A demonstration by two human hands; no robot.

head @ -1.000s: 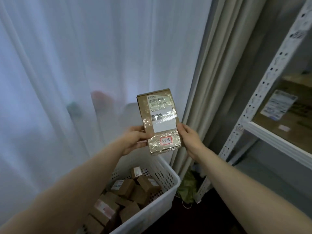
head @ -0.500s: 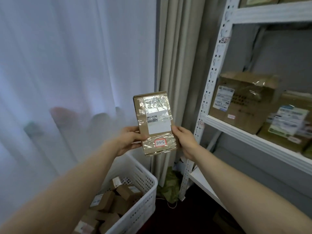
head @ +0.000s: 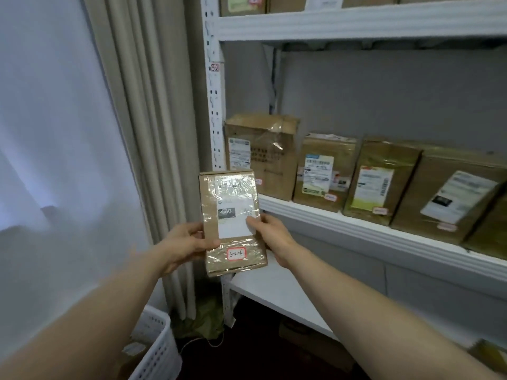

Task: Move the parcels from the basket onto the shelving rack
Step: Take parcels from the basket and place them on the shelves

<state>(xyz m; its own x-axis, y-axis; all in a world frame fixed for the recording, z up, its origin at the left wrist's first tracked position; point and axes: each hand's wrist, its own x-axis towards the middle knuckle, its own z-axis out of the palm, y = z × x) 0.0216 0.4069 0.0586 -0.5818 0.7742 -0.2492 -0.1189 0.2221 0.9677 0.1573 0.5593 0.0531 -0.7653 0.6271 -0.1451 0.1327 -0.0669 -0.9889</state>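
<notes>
- Since the earlier frames, parcel (head: 233,220) has shifted from above the basket (head: 159,349) to the front of the rack (head: 356,21); basket now sits at lower left.
- Left hand (head: 186,242): grasps parcel's left edge, thumb on the front face.
- Right hand (head: 271,235): grasps the right edge, thumb pressed on the white label (head: 236,215).
- Parcel: held upright in the air, before the rack's left post (head: 212,105), in front of the middle shelf (head: 384,233) at its left end (red-bordered tag (head: 236,254) reads 3-2-6).
- Basket: white, perforated; contents mostly hidden.
- Middle shelf: row of taped brown boxes (head: 323,171) standing side by side.
- Curtain (head: 153,133): hangs left of the rack.
</notes>
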